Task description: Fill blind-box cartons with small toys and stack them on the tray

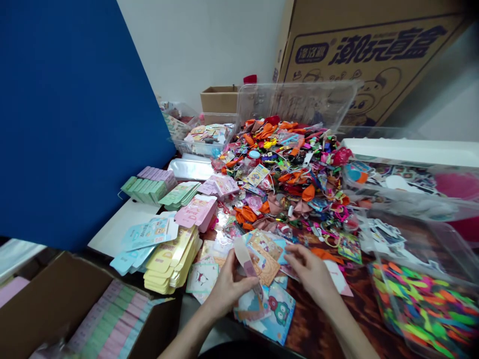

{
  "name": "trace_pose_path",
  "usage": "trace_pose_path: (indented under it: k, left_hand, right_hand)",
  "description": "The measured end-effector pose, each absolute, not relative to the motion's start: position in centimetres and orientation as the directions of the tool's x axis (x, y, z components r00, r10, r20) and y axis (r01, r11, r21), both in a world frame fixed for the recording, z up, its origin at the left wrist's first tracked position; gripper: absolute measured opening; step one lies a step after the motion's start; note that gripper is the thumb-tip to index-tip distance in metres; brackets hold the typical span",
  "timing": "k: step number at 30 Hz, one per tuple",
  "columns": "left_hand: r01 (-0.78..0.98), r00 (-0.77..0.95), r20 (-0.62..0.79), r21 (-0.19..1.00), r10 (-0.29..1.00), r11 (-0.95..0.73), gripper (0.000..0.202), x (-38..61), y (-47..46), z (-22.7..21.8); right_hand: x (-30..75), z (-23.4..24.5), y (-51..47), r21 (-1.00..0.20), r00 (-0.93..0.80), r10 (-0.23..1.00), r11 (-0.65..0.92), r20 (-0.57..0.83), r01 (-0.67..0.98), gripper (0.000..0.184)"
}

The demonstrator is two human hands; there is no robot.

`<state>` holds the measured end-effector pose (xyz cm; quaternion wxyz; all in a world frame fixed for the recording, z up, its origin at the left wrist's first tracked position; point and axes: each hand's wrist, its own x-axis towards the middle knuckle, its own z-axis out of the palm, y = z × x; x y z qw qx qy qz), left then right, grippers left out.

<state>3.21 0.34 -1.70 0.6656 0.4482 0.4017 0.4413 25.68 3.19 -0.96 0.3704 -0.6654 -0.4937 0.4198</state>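
Note:
My left hand is closed in a pinch on a small clear packet with a pink strip, held upright just above the table. My right hand rests palm down beside it, fingers curled onto a loose spread of colourful picture cards. More cards with cartoon figures lie under and in front of both hands. Behind the cards spreads a big heap of small toys, orange balloons and trinkets.
Stacks of yellow, pink and green flat paper boxes lie left. A cardboard box of packets sits front left. Clear bins stand right and behind. A blue board is left, a large carton behind.

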Motion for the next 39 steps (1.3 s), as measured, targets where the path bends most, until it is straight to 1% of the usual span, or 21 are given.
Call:
trace_pose_path:
  k: [3,5,9,13,17,19,21,22,24,25,28,30,32,35,37,39]
  left_hand:
    - [-0.207,0.267,-0.155,0.955,0.951,0.213,0.060,3.3,0.3,-1.4]
    - [-0.206,0.254,-0.161,0.954,0.954,0.216,0.060,3.3,0.1,-1.3]
    - [-0.245,0.271,-0.156,0.943,0.950,0.224,0.065,3.2,0.0,-1.1]
    - [-0.239,0.288,-0.161,0.943,0.944,0.234,0.066,3.2,0.0,-1.0]
    - [-0.203,0.245,-0.150,0.958,0.958,0.202,0.081,3.7,0.3,-0.4]
    - [-0.083,0.222,-0.136,0.984,0.966,0.158,0.073,3.7,0.4,0.3]
    - [0.144,0.214,-0.104,0.987,0.971,0.074,0.063,3.4,0.6,1.1]
    - [0.270,0.224,-0.078,0.963,0.972,0.015,0.060,3.2,0.7,1.5]
    - [0.463,0.266,-0.016,0.879,0.964,-0.114,0.060,2.7,0.9,2.2]
    - [0.517,0.293,0.012,0.839,0.956,-0.169,0.062,2.5,0.9,2.4]
    - [0.579,0.355,0.050,0.772,0.934,-0.261,0.062,2.3,0.9,2.7]
    - [0.598,0.373,0.032,0.755,0.927,-0.267,0.063,2.2,0.8,2.6]
    - [0.608,0.384,0.001,0.752,0.923,-0.254,0.065,2.1,0.7,2.6]
    - [0.603,0.379,-0.022,0.765,0.925,-0.228,0.066,1.6,0.6,2.7]
    - [0.592,0.384,-0.018,0.772,0.923,-0.231,0.066,1.4,0.6,3.0]
    - [0.564,0.435,-0.006,0.781,0.901,-0.267,0.067,1.4,0.6,3.3]
  right_hand:
    - [24.7,-1.2,2.7,-0.915,0.131,0.970,-0.236,-0.204,0.326,0.016]
    - [24.0,-1.3,2.6,-0.929,0.127,0.968,-0.245,-0.217,0.277,0.016]
    - [24.7,-0.9,3.1,-0.952,0.157,0.955,-0.272,-0.250,0.142,0.024]
    - [27.3,0.4,3.4,-0.961,0.272,0.929,-0.271,-0.249,0.047,0.033]
    - [28.7,2.4,2.8,-0.962,0.299,0.916,-0.271,-0.266,-0.026,0.043]
    - [28.9,3.6,2.6,-0.965,0.296,0.918,-0.255,-0.263,-0.068,0.049]
    - [29.1,4.7,2.4,-0.962,0.243,0.931,-0.254,-0.271,-0.100,0.054]
    - [29.2,5.3,2.3,-0.961,0.204,0.940,-0.258,-0.273,-0.098,0.054]
    - [29.2,6.1,2.2,-0.966,0.144,0.955,-0.253,-0.258,-0.048,0.050]
    - [29.1,6.4,2.2,-0.971,0.132,0.963,-0.238,-0.236,0.001,0.047]
    - [28.4,7.0,2.2,-0.965,0.049,0.988,-0.156,-0.149,0.212,0.033]
    - [27.8,7.2,2.3,-0.930,-0.057,0.994,-0.065,-0.092,0.362,0.022]
    - [27.3,7.4,2.5,-0.883,-0.153,0.986,0.016,-0.064,0.469,0.017]
    - [27.1,7.8,3.1,-0.852,-0.238,0.968,0.053,-0.086,0.522,0.018]
    - [26.9,8.0,3.5,-0.861,-0.270,0.958,0.056,-0.097,0.506,0.019]
    - [26.3,8.1,3.8,-0.871,-0.321,0.940,0.062,-0.113,0.487,0.019]
